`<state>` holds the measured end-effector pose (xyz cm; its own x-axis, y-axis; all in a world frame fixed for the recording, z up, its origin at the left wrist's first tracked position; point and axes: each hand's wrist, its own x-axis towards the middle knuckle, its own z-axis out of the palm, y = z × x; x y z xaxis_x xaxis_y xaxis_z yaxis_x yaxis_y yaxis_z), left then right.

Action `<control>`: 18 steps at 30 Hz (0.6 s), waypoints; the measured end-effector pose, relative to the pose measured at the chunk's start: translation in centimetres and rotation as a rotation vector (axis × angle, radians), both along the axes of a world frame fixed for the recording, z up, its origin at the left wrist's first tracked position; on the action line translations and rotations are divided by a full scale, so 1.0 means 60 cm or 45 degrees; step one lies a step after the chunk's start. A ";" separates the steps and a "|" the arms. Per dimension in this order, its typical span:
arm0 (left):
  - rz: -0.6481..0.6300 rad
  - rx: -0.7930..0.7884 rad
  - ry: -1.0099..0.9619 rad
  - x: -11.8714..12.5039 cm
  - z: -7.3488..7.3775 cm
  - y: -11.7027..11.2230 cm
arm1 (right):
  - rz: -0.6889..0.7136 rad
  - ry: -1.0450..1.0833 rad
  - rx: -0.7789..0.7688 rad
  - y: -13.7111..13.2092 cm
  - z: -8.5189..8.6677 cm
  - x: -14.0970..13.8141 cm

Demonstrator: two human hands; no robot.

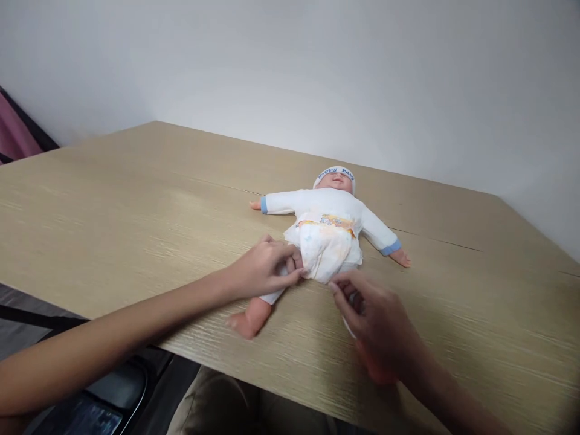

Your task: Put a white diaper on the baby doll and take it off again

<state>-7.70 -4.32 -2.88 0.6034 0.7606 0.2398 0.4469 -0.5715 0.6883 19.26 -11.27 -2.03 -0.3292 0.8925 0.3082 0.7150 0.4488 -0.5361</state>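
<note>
The doll (328,200) lies on its back on the table (136,229), arms spread, head away from the person, feet toward the near edge. Its limbs are smooth, rounded and plastic-looking; the suit (281,203) is white fabric with light-blue cuffs (390,247).

A diaper (326,249) sits around the hips: white, soft and creased, drawn up over the front, with thin side flaps spread beyond the waist. Its front narrows between the legs.

The left hand (283,266) is at the diaper's leg edge, fingers curled, thumb close to the fingertips. The right hand (369,299) is at the lower opposite edge, fingers bent, thumb and forefinger near each other. Whether either hand pinches the material cannot be told.

The table is pale and flat, with fine streaked grain and a thin dark seam. The wall (317,72) behind is plain and matte.

Writing: the cap (335,173) bears blue lettering, apparently "Happy Baby", the last letters unclear. The diaper's waistband carries an orange strip with small printed figures; no brand is legible.
</note>
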 end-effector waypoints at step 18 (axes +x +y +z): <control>0.133 0.218 0.014 0.028 -0.015 0.020 | -0.177 -0.162 0.198 0.013 -0.030 -0.033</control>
